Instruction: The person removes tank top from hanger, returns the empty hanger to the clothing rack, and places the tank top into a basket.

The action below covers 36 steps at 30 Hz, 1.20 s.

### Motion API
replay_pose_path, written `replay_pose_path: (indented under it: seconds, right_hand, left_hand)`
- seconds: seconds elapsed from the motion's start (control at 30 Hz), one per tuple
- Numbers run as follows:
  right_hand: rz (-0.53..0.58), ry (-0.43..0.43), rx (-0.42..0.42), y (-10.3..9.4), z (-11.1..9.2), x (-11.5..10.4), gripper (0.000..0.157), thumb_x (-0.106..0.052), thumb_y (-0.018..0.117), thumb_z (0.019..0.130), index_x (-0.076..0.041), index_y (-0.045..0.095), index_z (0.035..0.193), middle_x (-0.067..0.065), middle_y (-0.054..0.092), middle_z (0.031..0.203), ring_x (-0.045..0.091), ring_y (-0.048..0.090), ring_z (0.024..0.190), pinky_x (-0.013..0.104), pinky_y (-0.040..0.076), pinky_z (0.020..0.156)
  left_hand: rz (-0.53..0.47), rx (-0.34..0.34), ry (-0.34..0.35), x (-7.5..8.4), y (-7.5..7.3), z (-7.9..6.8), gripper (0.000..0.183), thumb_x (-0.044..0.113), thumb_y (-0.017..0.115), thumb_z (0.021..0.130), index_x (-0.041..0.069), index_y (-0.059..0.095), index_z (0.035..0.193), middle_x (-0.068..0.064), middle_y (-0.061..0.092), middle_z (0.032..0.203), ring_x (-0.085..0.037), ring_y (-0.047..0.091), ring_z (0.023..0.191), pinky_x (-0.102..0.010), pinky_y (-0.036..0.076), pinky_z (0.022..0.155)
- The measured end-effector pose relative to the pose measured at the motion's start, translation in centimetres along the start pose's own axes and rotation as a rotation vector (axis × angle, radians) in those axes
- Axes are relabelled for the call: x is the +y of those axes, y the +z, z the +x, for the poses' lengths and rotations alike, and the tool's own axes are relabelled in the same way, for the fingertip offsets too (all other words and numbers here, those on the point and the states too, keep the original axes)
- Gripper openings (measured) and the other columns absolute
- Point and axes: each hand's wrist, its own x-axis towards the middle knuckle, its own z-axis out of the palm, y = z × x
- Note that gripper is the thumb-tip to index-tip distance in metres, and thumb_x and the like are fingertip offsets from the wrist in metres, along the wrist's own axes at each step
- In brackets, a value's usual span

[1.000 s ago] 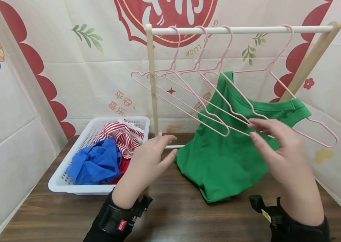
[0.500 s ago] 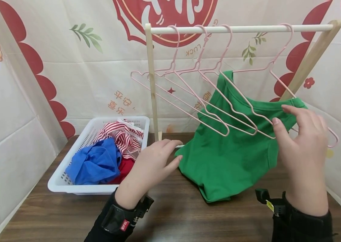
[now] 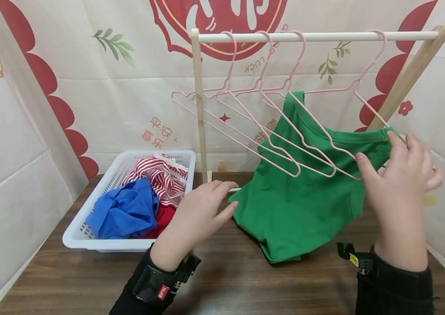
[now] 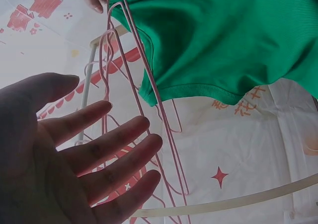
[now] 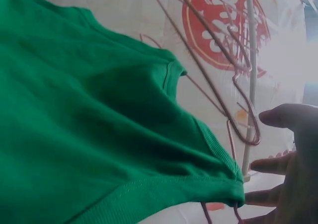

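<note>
A green tank top (image 3: 301,205) hangs askew on the rightmost pink hanger (image 3: 373,58), its lower part bunched on the table. My right hand (image 3: 401,183) is at its right shoulder; in the right wrist view its fingertips (image 5: 266,196) touch the strap edge, fingers nearly straight, not curled round it. The thumb is close to the end of a bare pink hanger (image 3: 342,151). My left hand (image 3: 199,210), fingers extended and apart, hovers beside the top's lower left edge and holds nothing, as the left wrist view also shows.
A wooden rack with a white rail (image 3: 337,36) carries several pink hangers; those left of the top's hanger are bare and overlap in front of it. At left, a white basket (image 3: 88,245) holds blue cloth (image 3: 125,210) and red-striped cloth (image 3: 155,175). A printed backdrop encloses the table (image 3: 226,280).
My right hand has moved right, from the bare hangers' ends to the tank top's right shoulder, which has shifted slightly inward along the hanger. My left hand has barely moved.
</note>
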Motion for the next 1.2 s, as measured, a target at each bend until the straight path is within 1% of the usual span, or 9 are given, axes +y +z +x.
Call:
replay_pose_path:
  seconds: [0.1, 0.23, 0.33, 0.43, 0.5, 0.6, 0.77, 0.93, 1.2]
  right_hand:
    - [-0.025, 0.052, 0.013, 0.0, 0.3, 0.5, 0.069, -0.038, 0.048, 0.095, -0.001, 0.029, 0.151, 0.025, 0.025, 0.153, 0.044, 0.015, 0.141, 0.068, -0.008, 0.101]
    - [-0.048, 0.118, 0.019, -0.2, 0.3, 0.8, 0.067, -0.040, 0.045, 0.096, -0.004, 0.032, 0.151, 0.028, 0.034, 0.147, 0.048, 0.021, 0.138, 0.067, -0.003, 0.102]
    - [-0.071, 0.145, -0.008, -0.3, 0.3, 0.8, 0.066, -0.041, 0.044, 0.097, -0.005, 0.032, 0.151, 0.031, 0.037, 0.143, 0.051, 0.025, 0.133, 0.068, 0.007, 0.100]
    - [-0.113, 0.153, -0.077, -0.3, 0.4, 0.9, 0.067, -0.041, 0.043, 0.097, -0.001, 0.032, 0.150, 0.033, 0.043, 0.134, 0.054, 0.034, 0.125, 0.070, 0.022, 0.093]
    - [-0.136, 0.151, -0.129, -0.3, 0.5, 0.9, 0.066, -0.041, 0.042, 0.098, 0.003, 0.032, 0.148, 0.033, 0.047, 0.127, 0.055, 0.039, 0.116, 0.068, 0.032, 0.084]
    - [-0.152, 0.145, -0.181, -0.4, 0.5, 1.1, 0.063, -0.039, 0.041, 0.100, 0.007, 0.036, 0.143, 0.033, 0.051, 0.121, 0.054, 0.044, 0.107, 0.059, 0.040, 0.069]
    - [-0.187, 0.127, -0.205, -0.3, 0.4, 1.4, 0.056, -0.041, 0.039, 0.102, 0.010, 0.048, 0.127, 0.033, 0.057, 0.111, 0.051, 0.050, 0.093, 0.048, 0.038, 0.055]
    - [-0.178, 0.090, -0.192, 0.3, 0.5, 1.5, 0.050, -0.040, 0.040, 0.103, 0.008, 0.052, 0.109, 0.028, 0.060, 0.089, 0.042, 0.050, 0.076, 0.043, 0.034, 0.053]
    - [-0.138, 0.108, -0.119, 0.8, 0.4, 1.1, 0.046, -0.038, 0.042, 0.102, 0.005, 0.057, 0.097, 0.025, 0.060, 0.080, 0.039, 0.048, 0.074, 0.040, 0.034, 0.055]
  left_hand:
    - [0.002, -0.002, 0.004, 0.0, 0.1, 0.0, 0.034, 0.032, 0.062, 0.095, 0.015, 0.063, 0.124, -0.001, 0.067, 0.112, -0.017, 0.063, 0.100, -0.034, 0.053, 0.080]
    - [0.009, 0.000, 0.011, -0.1, 0.1, 0.0, 0.033, 0.032, 0.063, 0.095, 0.016, 0.063, 0.124, 0.000, 0.067, 0.111, -0.017, 0.063, 0.100, -0.033, 0.053, 0.080]
    - [0.016, -0.002, 0.015, -0.1, 0.2, 0.0, 0.033, 0.032, 0.063, 0.094, 0.016, 0.063, 0.124, 0.001, 0.067, 0.112, -0.016, 0.063, 0.100, -0.033, 0.053, 0.080]
    - [0.023, -0.004, 0.015, -0.1, 0.2, 0.0, 0.034, 0.032, 0.063, 0.094, 0.016, 0.063, 0.124, 0.001, 0.067, 0.112, -0.016, 0.063, 0.100, -0.033, 0.053, 0.081]
    - [0.023, -0.006, 0.014, -0.1, 0.2, 0.0, 0.034, 0.032, 0.063, 0.094, 0.016, 0.063, 0.124, 0.001, 0.067, 0.112, -0.016, 0.063, 0.100, -0.032, 0.053, 0.081]
    - [0.027, -0.012, 0.012, -0.1, 0.2, 0.0, 0.034, 0.032, 0.063, 0.094, 0.016, 0.063, 0.124, 0.000, 0.067, 0.111, -0.015, 0.063, 0.099, -0.031, 0.053, 0.080]
    - [0.039, -0.020, 0.012, -0.2, 0.4, 0.1, 0.033, 0.032, 0.062, 0.095, 0.015, 0.063, 0.124, 0.000, 0.067, 0.110, -0.015, 0.063, 0.098, -0.031, 0.053, 0.079]
    - [0.038, -0.033, 0.000, -0.2, 0.4, 0.1, 0.034, 0.032, 0.062, 0.095, 0.015, 0.064, 0.124, 0.001, 0.067, 0.111, -0.014, 0.063, 0.098, -0.032, 0.053, 0.080]
    - [0.036, -0.047, -0.009, -0.1, 0.3, 0.1, 0.034, 0.033, 0.062, 0.095, 0.016, 0.063, 0.124, 0.000, 0.067, 0.112, -0.015, 0.063, 0.100, -0.032, 0.053, 0.081]
